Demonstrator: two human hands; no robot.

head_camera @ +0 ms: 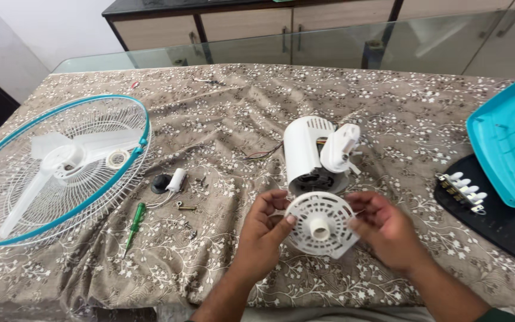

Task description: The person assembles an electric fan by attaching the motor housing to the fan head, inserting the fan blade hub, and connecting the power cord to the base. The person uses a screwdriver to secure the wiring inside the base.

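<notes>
Both forearms come in from six o'clock, and between them the left hand and right hand hold a round white vented cover up off the floral tablecloth, its slotted face and central hub turned toward the person, seemingly so it can be looked over. Left fingers curl around the disc's nine o'clock edge with the thumb pressed on its face; right fingertips pinch the three o'clock rim. Neither hand is fully closed, both clamped only as far as the rim allows. Just beyond the cover, at twelve o'clock, the white motor housing lies on its side, open end facing the hands. Toward nine o'clock a green screwdriver, loose screws and a small white capacitor sit within reach. Farther left rests the teal-rimmed fan guard with the blade inside. At three o'clock a teal base shell overlaps a black panel carrying a white switch block.
</notes>
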